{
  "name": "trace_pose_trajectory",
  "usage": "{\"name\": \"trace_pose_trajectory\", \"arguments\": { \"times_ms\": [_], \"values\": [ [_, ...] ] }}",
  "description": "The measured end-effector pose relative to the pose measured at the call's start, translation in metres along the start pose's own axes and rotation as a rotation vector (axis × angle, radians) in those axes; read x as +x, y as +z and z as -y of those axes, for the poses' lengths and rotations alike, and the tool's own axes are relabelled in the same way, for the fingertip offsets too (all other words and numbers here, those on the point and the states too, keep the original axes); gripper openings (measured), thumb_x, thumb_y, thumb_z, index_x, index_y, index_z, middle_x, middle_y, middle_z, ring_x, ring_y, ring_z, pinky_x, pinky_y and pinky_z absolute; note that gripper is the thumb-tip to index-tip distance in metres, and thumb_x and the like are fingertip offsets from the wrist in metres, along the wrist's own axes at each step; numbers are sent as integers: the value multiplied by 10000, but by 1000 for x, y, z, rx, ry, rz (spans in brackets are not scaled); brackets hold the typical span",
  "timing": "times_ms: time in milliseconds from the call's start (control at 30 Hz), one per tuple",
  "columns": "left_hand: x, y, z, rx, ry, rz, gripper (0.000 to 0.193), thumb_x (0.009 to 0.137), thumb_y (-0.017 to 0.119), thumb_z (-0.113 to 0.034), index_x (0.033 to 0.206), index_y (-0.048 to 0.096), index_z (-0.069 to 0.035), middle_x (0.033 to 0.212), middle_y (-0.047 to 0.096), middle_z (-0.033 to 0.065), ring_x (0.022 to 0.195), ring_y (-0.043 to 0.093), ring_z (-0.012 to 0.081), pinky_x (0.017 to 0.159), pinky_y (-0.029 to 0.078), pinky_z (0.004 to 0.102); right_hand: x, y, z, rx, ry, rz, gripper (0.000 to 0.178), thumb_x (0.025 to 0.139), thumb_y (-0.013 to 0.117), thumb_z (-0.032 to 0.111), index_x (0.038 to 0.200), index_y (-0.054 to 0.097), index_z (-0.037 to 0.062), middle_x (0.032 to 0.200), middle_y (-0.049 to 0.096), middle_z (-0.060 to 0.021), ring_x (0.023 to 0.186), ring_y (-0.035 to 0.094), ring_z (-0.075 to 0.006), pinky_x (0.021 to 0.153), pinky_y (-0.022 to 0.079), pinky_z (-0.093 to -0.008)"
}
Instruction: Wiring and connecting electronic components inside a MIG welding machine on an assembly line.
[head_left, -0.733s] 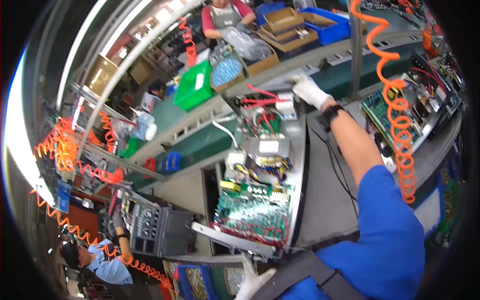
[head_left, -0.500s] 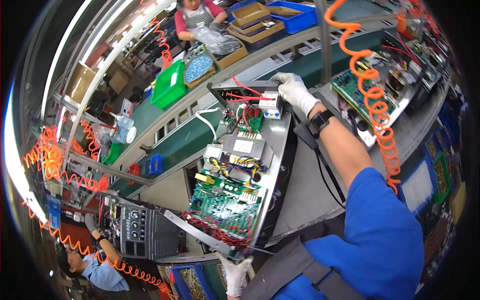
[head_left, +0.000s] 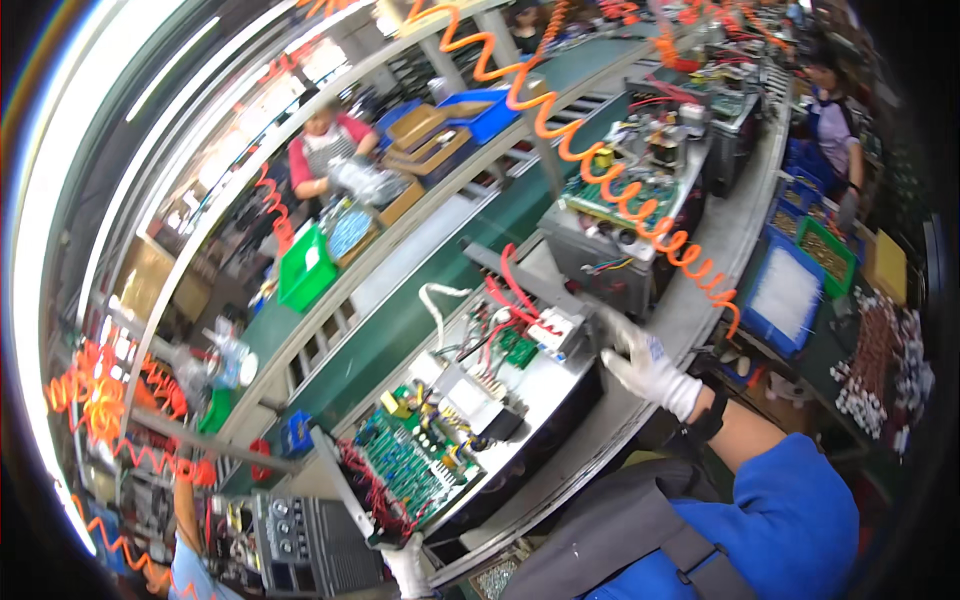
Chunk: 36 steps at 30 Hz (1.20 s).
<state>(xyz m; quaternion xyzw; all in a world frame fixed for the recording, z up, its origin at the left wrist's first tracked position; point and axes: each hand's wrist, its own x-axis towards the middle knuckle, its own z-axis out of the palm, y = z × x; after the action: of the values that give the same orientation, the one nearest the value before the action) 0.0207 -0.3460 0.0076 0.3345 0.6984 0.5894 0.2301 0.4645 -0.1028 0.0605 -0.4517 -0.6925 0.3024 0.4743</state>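
An open metal chassis (head_left: pixel 545 400) lies tilted across the middle, with a green circuit board (head_left: pixel 410 455), red wires, a white terminal block and upright end panels. My right hand (head_left: pixel 650 370), in a white glove, grips the right end of its far panel (head_left: pixel 530 280), thumb apart from the fingers. At the chassis's near left corner my left hand (head_left: pixel 408 568), also gloved, closes on the lower end of the near panel (head_left: pixel 342 485). The left fingertips are partly hidden.
Another opened unit (head_left: pixel 620 200) stands beyond the right hand, under a hanging orange coiled hose (head_left: pixel 610 180). A dark-fronted unit (head_left: pixel 310 540) sits at lower left beside a co-worker's raised arm (head_left: pixel 187 505). Blue tray (head_left: pixel 785 300) and green parts bin (head_left: pixel 825 250) are at right.
The view has swung to the right. The chassis has turned clockwise and sits nearer the curved rail, with both hands still at its end panels. The co-worker at lower left has raised an arm.
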Motion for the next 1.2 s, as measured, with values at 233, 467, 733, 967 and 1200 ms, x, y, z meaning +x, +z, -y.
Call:
{"name": "trace_pose_trajectory", "arguments": {
  "times_ms": [233,467,733,967,1200],
  "values": [
    [8,30,23,196,140,-87,719,729,667,-11,1384,375,34,1266,527,143,1075,545,215,952,425,310,-278,-152,-206,-774,1068,23,400,805,531,232,1151,634,59,1076,655,-202,1054,621,-302,935,462,-433],
    [0,56,7,554,209,-173,757,755,704,-116,1396,340,55,1295,499,201,1057,557,261,922,451,336,-358,-351,-260,-865,1034,-992,316,811,573,288,947,682,25,1003,650,-224,972,608,-399,831,476,-437],
    [-18,46,2,900,146,-185,831,784,747,-237,1410,300,80,1328,467,268,1037,571,313,888,481,367,-84,-400,-355,-701,858,-348,243,816,555,335,905,697,159,931,681,-128,931,638,-318,824,495,-395],
    [-97,95,-60,1117,-46,-120,807,781,753,-349,1329,393,121,1295,465,337,1175,480,427,1015,394,438,-41,-386,-461,-931,916,-112,340,932,374,203,1118,611,45,1089,636,-241,1028,601,-403,913,458,-477],
    [-132,116,-77,1150,-149,-162,725,820,683,-380,1307,448,103,1312,434,338,1231,410,429,1046,333,480,-31,-419,-427,-845,889,-39,223,753,572,165,937,673,90,921,648,-230,894,622,-406,769,494,-484]
  ]
}}
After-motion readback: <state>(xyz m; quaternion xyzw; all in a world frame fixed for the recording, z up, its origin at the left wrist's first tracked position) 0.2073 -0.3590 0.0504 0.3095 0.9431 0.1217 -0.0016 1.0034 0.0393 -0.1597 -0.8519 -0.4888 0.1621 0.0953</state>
